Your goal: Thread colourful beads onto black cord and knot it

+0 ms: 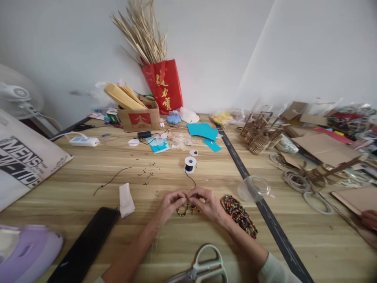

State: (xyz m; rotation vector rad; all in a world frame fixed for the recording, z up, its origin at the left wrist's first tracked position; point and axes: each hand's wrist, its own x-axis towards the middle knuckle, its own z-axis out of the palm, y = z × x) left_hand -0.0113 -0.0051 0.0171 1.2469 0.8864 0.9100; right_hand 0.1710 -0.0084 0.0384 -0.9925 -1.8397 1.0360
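1. While you worked at the table (88,173), the pile of beads (239,214) lay just beside your right hand (209,203); a nudge could have scattered it.
2. Both it and your left hand (168,205) pinched the beaded strand (186,208); a slip risked spilling beads.

Soft, even daylight fills the room, bright on the pale wall (224,59) and gentle on the wooden surface (88,177), with faint shadows and no harsh glare. The wide lens bends the surface's edges, and its corners smear into blur.
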